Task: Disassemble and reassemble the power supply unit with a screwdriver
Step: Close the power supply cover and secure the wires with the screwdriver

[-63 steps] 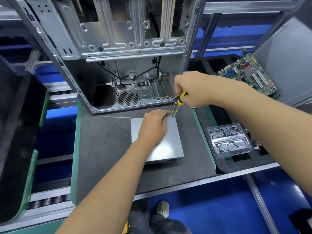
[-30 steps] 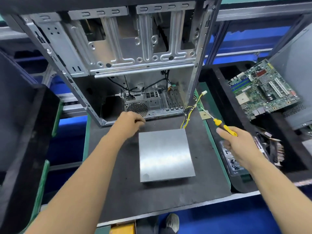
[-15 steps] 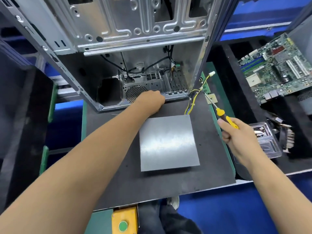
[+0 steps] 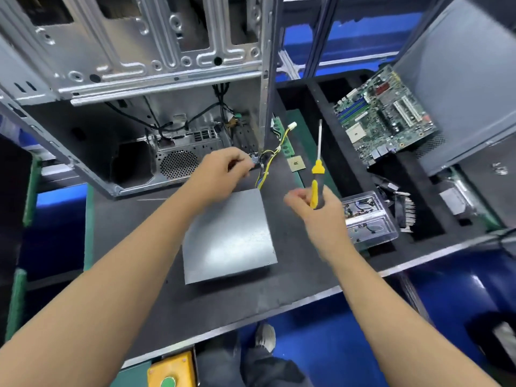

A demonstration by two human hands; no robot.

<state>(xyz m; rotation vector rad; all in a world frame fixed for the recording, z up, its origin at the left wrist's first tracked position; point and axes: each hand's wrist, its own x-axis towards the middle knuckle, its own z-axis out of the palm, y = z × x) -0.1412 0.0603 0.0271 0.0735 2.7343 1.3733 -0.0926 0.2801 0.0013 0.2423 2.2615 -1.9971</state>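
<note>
No brand name, label or printed writing can be read anywhere; the small sticker deep inside the computer case (image 4: 134, 88) is too blurred to make out.

At the far left a black bin with green edging (image 4: 19, 191) stands beside the dark work mat (image 4: 134, 241). The open metal case rises at the back of the mat, its perforated fan grille (image 4: 176, 164) facing forward. The left forearm reaches diagonally up from the lower left corner, and the left hand (image 4: 223, 170) is at the case's front right corner, just beyond the far edge of the power supply unit (image 4: 227, 237). Its fingers are curled and seem to pinch something small where the yellow and black wire bundle (image 4: 269, 163) begins; what exactly they hold cannot be told. The power supply unit lies flat on the mat, its plain grey top up, between the two forearms.

The right hand (image 4: 314, 203) hovers just right of the unit's far corner, fingers wrapped round the yellow and black handle of the screwdriver (image 4: 317, 166), whose shaft points up and away, touching nothing. Farther right sit a clear plastic tray (image 4: 368, 219) and, in a black foam tray (image 4: 321, 107), a green motherboard (image 4: 385, 115).
</note>
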